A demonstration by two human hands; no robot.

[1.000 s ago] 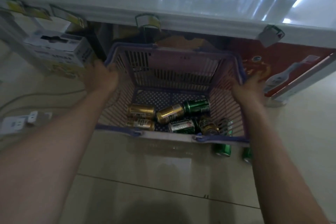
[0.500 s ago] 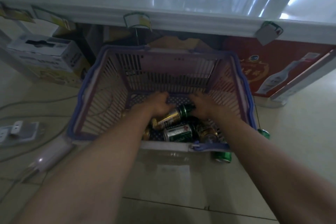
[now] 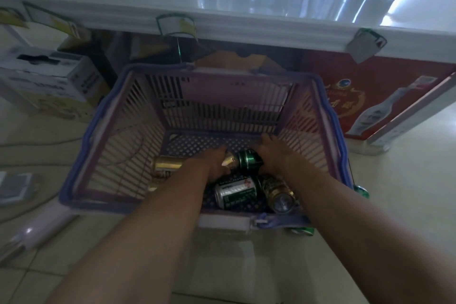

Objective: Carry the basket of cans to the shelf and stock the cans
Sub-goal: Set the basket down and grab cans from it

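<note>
Dim tiled floor (image 3: 246, 266) carries the purple slatted plastic basket (image 3: 118, 136). Left hand (image 3: 214, 163) grips a gold can (image 3: 230, 161), right hand (image 3: 274, 155) a green can (image 3: 248, 159), fingertips hidden. Both reach deeper than before.

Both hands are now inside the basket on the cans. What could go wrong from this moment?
1. The left hand and right hand close on a gold can and a green can lying end to end; lifted together, either may slip.
2. Loose green cans lie on the floor beside the basket; a foot could kick them.
3. The cables are a trip hazard.
</note>
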